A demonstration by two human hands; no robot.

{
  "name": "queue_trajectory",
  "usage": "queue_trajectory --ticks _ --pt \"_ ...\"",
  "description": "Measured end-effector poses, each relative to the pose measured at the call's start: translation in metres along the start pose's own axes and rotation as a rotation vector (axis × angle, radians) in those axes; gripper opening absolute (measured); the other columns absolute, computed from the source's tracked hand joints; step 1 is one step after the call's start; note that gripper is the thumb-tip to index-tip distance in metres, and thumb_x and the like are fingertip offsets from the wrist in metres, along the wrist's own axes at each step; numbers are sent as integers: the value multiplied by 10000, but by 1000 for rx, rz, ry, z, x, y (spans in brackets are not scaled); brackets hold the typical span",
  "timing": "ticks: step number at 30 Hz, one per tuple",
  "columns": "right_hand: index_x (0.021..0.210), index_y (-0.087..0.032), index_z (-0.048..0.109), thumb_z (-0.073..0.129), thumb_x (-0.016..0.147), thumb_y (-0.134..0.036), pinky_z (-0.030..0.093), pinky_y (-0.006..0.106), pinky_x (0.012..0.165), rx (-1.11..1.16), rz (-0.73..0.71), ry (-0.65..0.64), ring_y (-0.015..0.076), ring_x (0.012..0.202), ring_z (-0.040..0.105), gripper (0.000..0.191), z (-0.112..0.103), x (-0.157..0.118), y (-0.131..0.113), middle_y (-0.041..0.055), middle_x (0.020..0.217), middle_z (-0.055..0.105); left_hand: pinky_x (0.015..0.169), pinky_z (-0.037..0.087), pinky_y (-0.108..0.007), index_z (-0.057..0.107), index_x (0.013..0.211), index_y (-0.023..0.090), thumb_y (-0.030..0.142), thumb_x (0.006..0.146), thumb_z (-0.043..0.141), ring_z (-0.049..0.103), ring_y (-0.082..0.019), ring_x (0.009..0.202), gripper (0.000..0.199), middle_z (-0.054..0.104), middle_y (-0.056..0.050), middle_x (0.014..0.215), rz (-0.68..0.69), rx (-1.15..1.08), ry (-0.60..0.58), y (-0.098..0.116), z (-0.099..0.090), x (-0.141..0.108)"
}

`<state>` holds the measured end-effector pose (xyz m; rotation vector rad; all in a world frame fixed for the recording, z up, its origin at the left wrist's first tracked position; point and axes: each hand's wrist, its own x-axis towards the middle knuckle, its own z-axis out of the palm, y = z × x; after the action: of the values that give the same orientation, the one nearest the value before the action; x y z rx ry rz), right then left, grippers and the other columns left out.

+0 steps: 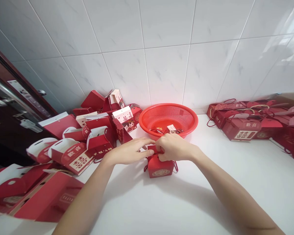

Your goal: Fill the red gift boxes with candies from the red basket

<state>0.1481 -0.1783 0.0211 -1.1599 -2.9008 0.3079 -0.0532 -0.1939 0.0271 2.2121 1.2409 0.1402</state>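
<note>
A small red gift box (160, 169) with a pale round emblem stands upright on the white tabletop in front of me. Twisted red cords hang out at both its sides. From the left, my left hand (130, 151) grips its top, the thumb on the near side and the fingers reaching behind. My right hand (173, 148) has its fingers curled and pinched on the top flaps, and hides part of them. Just beyond both hands sits a red plastic strainer basket (168, 107), with a few small wrapped items (171, 129) in it.
Open red boxes (73, 156) crowd the left side, some white inside. Boxes with their tops folded, such as a red box (242, 129), are grouped at the right. Behind runs a tiled wall (166, 71). A dark door (12, 107) with a metal handle is at far left.
</note>
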Motion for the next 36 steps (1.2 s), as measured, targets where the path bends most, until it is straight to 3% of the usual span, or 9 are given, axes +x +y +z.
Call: queue_trajectory --ticks 9,14,26,36 --pt "587 -186 527 600 707 -211 171 294 538 -99 -9 102 110 510 307 143 1 -4 4 -16 498 411 986 469 -331 570 1336 257 496 963 459 544 -251 1263 457 576 -56 1427 2 4 13 0 0 0" --pt "663 -177 586 571 681 -164 169 300 544 -130 3 56 116 516 348 26 4 -1 3 -2 541 469 964 484 -333 494 1428 254 477 951 484 567 -255 1241 527 538 -77 1474 -18 -17 10 1 3 2" --pt "707 -174 615 574 718 -163 186 301 539 -141 16 30 127 534 387 45 5 1 6 6 571 485 976 473 -322 443 1477 274 504 958 475 545 -250 1275 569 491 -66 1520 -29 -5 -11 1 2 2" --pt "624 -185 482 565 724 -197 173 292 524 -96 7 41 114 516 329 130 4 0 10 -16 543 411 959 483 -320 450 1474 285 545 941 480 571 -262 1252 594 513 -67 1501 -68 -25 -9 0 2 0"
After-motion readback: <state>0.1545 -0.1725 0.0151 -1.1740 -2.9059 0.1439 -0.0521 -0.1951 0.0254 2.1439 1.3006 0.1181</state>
